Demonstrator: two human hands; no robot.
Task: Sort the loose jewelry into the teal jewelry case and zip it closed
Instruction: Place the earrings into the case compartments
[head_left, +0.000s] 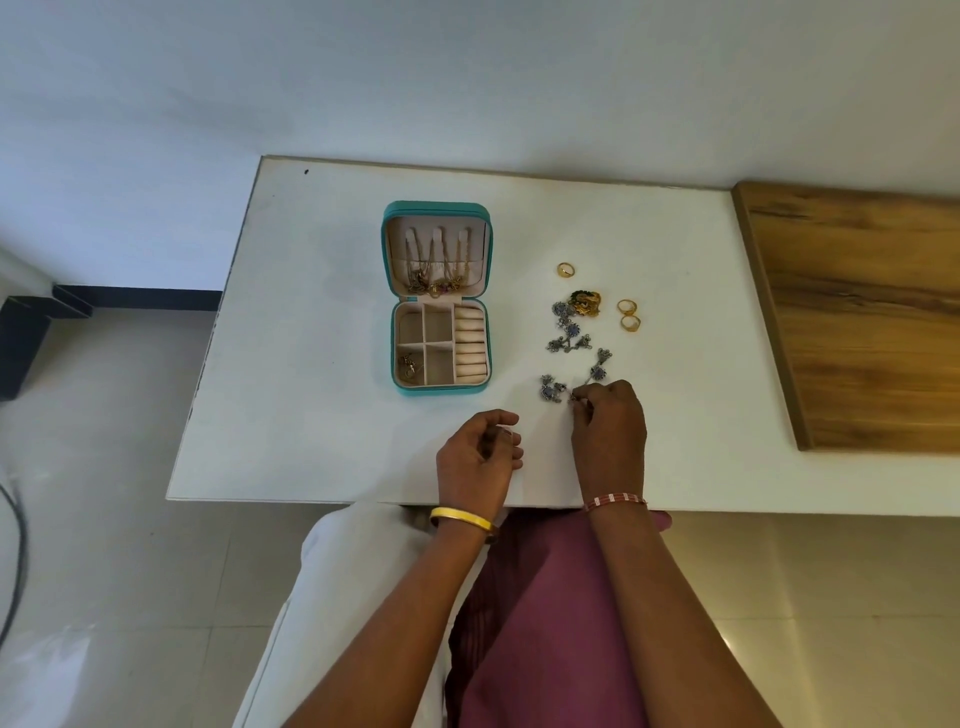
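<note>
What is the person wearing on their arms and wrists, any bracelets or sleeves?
Both forearms are bare, with no sleeves in view. The left hand has a plain, smooth yellow-gold bangle at its wrist. The right hand has a band of thin red and white threads around its wrist. No rings can be made out on the fingers.

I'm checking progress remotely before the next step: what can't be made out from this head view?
- Right hand: its fingertips are hidden by the hand's own back, so the exact grip on the silver necklace is unclear.
- Teal jewelry case: the small piece in its near-left compartment is too small to identify.
- Case zipper: too small to see.
- Left hand: curled fingers hide the palm.
</note>
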